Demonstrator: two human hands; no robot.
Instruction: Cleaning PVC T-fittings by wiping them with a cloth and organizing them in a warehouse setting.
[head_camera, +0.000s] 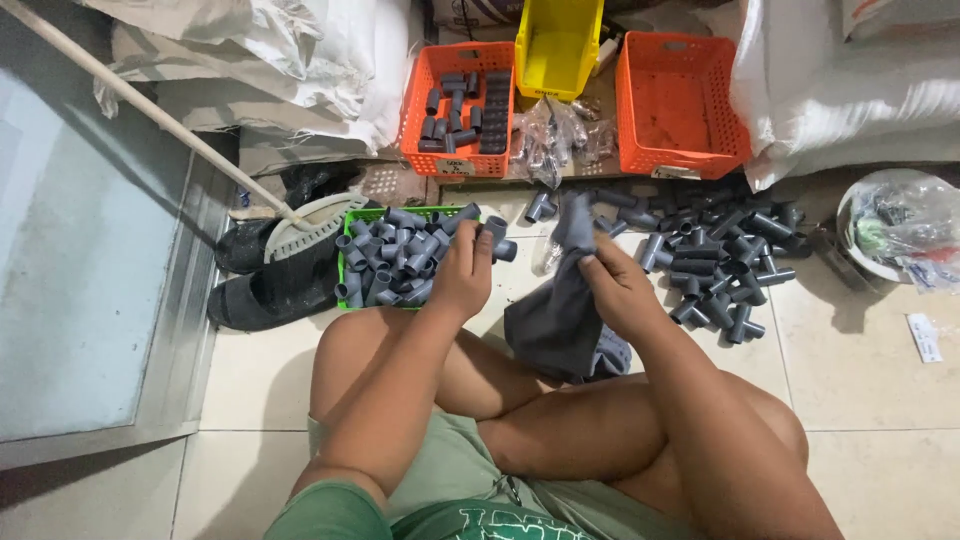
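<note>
I sit cross-legged on a tiled floor. My left hand (465, 272) grips a grey plastic pipe fitting (497, 238) just right of a green basket (346, 214) heaped with similar grey fittings. My right hand (618, 285) pinches a dark grey cloth (558, 310) that hangs down over my knee. The two hands are a little apart, with the cloth's upper end raised between them. A loose pile of grey pipe fittings (715, 262) lies on the floor to the right of my right hand.
At the back stand an orange basket (460, 110) with rows of fittings, a yellow bin (556, 45), another orange basket (680, 105) and white sacks (850, 90). Black shoes (265, 280) and a broom (310, 225) lie left. A bowl with plastic bags (895, 225) sits right.
</note>
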